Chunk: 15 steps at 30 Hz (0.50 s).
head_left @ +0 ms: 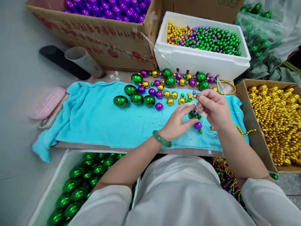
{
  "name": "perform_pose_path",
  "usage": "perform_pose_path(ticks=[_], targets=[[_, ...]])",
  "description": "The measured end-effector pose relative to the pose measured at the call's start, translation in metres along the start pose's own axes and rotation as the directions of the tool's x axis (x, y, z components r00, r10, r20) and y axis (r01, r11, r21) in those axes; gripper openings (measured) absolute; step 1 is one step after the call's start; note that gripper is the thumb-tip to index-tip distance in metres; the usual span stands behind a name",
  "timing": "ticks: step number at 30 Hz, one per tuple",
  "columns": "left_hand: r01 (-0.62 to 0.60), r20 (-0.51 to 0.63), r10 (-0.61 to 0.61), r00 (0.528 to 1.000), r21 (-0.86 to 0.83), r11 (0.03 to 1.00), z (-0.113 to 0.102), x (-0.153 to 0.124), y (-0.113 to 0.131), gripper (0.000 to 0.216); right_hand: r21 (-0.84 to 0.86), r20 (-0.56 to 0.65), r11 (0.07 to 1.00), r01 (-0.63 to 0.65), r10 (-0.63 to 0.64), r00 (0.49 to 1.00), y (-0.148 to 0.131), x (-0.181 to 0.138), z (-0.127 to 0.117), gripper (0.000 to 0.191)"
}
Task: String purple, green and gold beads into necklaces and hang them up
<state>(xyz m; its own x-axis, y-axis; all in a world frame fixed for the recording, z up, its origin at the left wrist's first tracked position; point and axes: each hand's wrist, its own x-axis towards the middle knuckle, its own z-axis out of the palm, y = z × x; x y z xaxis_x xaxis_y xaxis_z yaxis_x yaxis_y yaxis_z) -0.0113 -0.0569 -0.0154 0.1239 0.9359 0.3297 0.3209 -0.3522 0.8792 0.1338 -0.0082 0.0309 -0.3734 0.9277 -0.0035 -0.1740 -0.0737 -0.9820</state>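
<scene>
My left hand (177, 122), a green bangle (162, 139) on its wrist, has thumb and fingers closed around a short bead string. A large green bead (193, 115) shows between them, with a purple bead (198, 126) and a small green bead (200, 131) just below. Close beside it, my right hand (215, 106) is pinched at the fingertips; what it grips is too small to make out. Loose green beads (136, 98), purple beads (159, 106) and gold beads (170, 101) lie on the blue towel (127, 128) to the left of both hands.
Behind the towel lies a finished-looking bead necklace (170, 82). A white foam box (199, 61) of small beads and a cardboard box (94, 37) of purple beads stand beyond. Gold bead strands fill a carton (261, 138) at right. A pink case (48, 103) sits left.
</scene>
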Motion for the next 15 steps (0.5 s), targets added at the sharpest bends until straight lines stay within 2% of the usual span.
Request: perform_pose_path(ticks=[2, 4, 6, 9, 11, 13, 15], targets=[[-0.031, 0.026, 0.030, 0.999, 0.038, 0.999, 0.014, 0.010, -0.018, 0.023, -0.018, 0.052, 1.000, 0.014, -0.013, 0.999, -0.007, 0.002, 0.008, 0.025], [-0.005, 0.035, 0.003, 0.999, 0.053, 0.999, 0.016, 0.015, -0.030, 0.012, -0.038, 0.062, 0.999, 0.033, -0.031, 0.998, -0.013, 0.003, 0.011, 0.025], [0.057, 0.042, -0.059, 0.997, 0.045, 0.997, 0.011, 0.016, -0.038, 0.010, -0.046, 0.026, 0.996, 0.076, -0.074, 0.997, -0.021, 0.004, 0.008, 0.023], [0.139, 0.036, -0.141, 0.989, 0.048, 0.989, 0.001, 0.012, -0.052, 0.009, -0.037, -0.067, 0.978, 0.205, -0.207, 0.976, -0.038, 0.005, -0.002, 0.018], [0.182, 0.012, -0.184, 0.983, 0.084, 0.980, -0.005, 0.008, -0.063, 0.010, -0.009, -0.129, 0.942, 0.335, -0.333, 0.934, -0.053, 0.003, -0.013, 0.013], [0.232, -0.026, -0.231, 0.973, 0.119, 0.965, -0.009, 0.006, -0.073, 0.011, 0.018, -0.198, 0.881, 0.473, -0.461, 0.865, -0.070, -0.001, -0.026, 0.011], [0.284, -0.050, -0.279, 0.959, 0.152, 0.947, -0.012, 0.005, -0.079, 0.011, 0.031, -0.255, 0.847, 0.531, -0.507, 0.824, -0.084, -0.008, -0.041, 0.015]])
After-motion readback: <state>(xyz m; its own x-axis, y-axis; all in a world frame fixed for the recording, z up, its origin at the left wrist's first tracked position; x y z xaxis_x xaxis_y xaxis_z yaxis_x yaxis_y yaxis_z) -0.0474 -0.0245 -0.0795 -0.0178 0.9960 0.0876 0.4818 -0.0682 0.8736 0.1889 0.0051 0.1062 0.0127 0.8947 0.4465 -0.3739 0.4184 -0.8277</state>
